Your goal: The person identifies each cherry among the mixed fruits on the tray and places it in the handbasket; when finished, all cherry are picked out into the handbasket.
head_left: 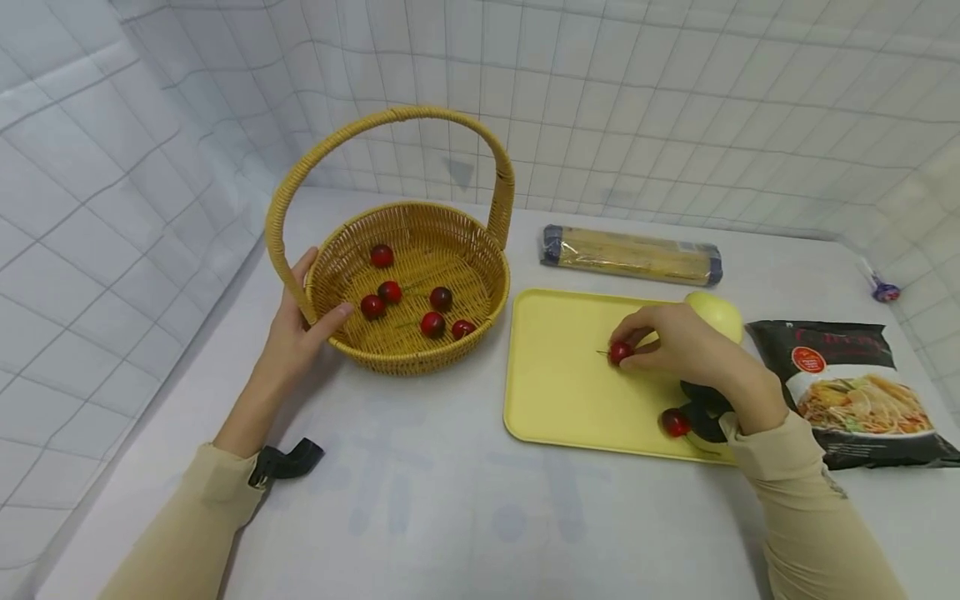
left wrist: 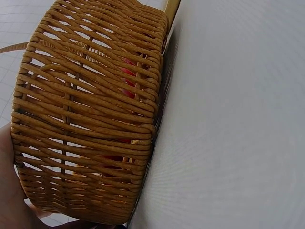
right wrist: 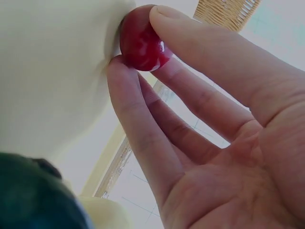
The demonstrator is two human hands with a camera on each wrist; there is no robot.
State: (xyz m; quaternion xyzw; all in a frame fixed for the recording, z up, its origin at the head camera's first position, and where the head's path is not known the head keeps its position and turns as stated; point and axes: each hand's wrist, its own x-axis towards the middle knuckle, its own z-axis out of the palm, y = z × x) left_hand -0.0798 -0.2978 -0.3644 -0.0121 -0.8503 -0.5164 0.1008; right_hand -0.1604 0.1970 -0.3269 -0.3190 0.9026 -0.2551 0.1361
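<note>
My left hand [head_left: 296, 333] grips the near left side of a round wicker basket [head_left: 408, 362], its thumb over the rim and its fingers around the outside by the handle. Several dark red cherries [head_left: 432, 324] lie inside. Over the yellow tray [head_left: 555, 400], my right hand [head_left: 678, 346] pinches a cherry [right wrist: 140, 40] between thumb and fingertips; its thin stem points left. A second cherry [head_left: 674, 422] rests on the tray below the right wrist. In the left wrist view, the basket's woven side [left wrist: 86, 119] hides most of the fruit.
Behind the tray lies a long clear packet [head_left: 630, 254] with dark blue ends. A pale yellow-green round fruit [head_left: 716, 315] sits at its far right corner. A black noodle bag [head_left: 855, 396] and a wrapped lollipop [head_left: 886, 291] lie to the right. The basket's tall handle [head_left: 405, 114] arches upward.
</note>
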